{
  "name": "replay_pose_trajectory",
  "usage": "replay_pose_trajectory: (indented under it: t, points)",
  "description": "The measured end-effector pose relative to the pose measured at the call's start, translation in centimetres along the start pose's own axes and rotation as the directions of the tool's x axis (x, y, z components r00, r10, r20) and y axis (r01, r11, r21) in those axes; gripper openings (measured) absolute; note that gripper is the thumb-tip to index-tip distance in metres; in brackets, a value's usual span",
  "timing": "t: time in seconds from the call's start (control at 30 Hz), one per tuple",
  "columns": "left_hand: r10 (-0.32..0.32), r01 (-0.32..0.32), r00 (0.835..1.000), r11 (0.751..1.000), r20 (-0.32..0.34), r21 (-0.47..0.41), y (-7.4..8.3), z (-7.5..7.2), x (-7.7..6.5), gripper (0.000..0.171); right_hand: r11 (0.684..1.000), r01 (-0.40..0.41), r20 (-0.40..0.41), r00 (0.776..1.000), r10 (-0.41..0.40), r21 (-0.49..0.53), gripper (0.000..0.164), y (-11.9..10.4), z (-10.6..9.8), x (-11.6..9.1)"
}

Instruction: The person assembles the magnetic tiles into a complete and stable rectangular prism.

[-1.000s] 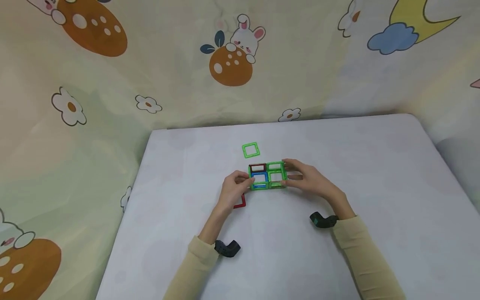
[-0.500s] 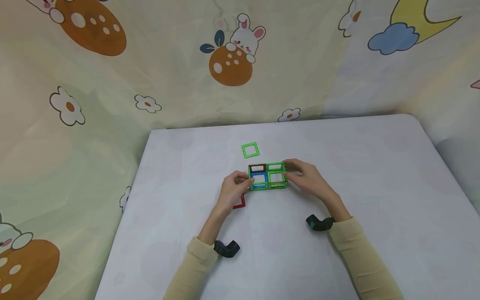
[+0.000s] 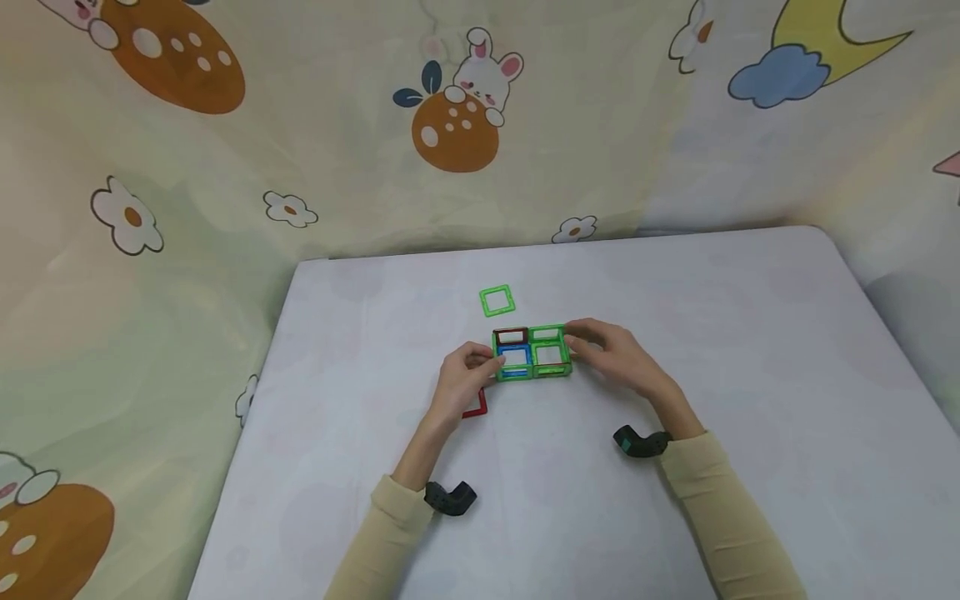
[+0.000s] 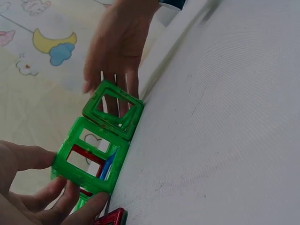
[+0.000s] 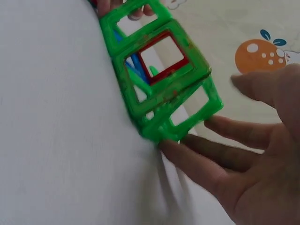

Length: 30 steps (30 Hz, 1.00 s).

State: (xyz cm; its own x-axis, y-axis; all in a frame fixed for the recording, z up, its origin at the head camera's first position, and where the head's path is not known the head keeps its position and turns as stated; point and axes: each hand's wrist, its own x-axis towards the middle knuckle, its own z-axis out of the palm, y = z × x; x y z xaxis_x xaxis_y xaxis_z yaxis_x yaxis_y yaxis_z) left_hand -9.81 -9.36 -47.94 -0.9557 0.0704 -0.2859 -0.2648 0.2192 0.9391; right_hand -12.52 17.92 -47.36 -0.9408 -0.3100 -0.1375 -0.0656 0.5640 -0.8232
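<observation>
A low, hollow block of see-through magnetic tiles (image 3: 533,357) stands on the white table, built from green, blue and dark red square frames. My left hand (image 3: 456,379) pinches its left end; in the left wrist view the thumb lies on one edge of the green end tile (image 4: 83,179) and the fingers on another. At the right end is my right hand (image 3: 618,358), its fingers fairly straight. In the right wrist view its fingertips (image 5: 171,147) touch the lower corner of a slanted green tile (image 5: 213,101), while the thumb stands apart from it.
Behind the block lies a loose green square tile (image 3: 498,313). A red tile (image 3: 482,403) lies by my left hand, partly hidden under it. A patterned cloth (image 3: 337,125) hangs along the table's back edge. Dark wrist cameras (image 3: 452,498) sit on both wrists.
My right thumb has moved up and in towards the block's right end, and the right wrist has shifted slightly left. The left hand keeps its hold; the block stays in place.
</observation>
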Motion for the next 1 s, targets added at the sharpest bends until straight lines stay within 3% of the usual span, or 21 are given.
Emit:
replay_pose_trajectory:
  t: [0.13,0.33,0.57,0.77,1.0]
  points:
    - [0.007,-0.007,1.0,1.0,0.002,-0.003,0.0,-0.2,0.0,0.03,1.0,-0.029,-0.043,0.999,0.029,-0.001,0.056,-0.6,0.5,0.1]
    - [0.004,-0.004,1.0,1.0,-0.006,-0.01,-0.3,-0.7,-0.1,0.03,1.0,-0.008,-0.053,0.999,0.008,-0.011,0.048,-0.8,1.3,0.5]
    - [-0.005,0.005,1.0,1.0,0.002,-0.012,-1.1,-0.8,-0.5,0.032,1.0,0.008,0.043,0.999,-0.008,-0.003,0.058,-0.2,1.2,0.4]
    - [0.005,-0.005,1.0,1.0,0.012,-0.01,-0.8,-0.5,-0.2,0.032,0.985,0.017,0.208,0.977,-0.053,0.17,0.09,0.7,-0.2,0.1]
    - [0.046,-0.047,0.998,0.999,0.04,0.015,0.2,-0.9,0.5,0.033,0.99,0.044,0.176,0.982,-0.067,0.133,0.082,1.2,-0.6,-0.1]
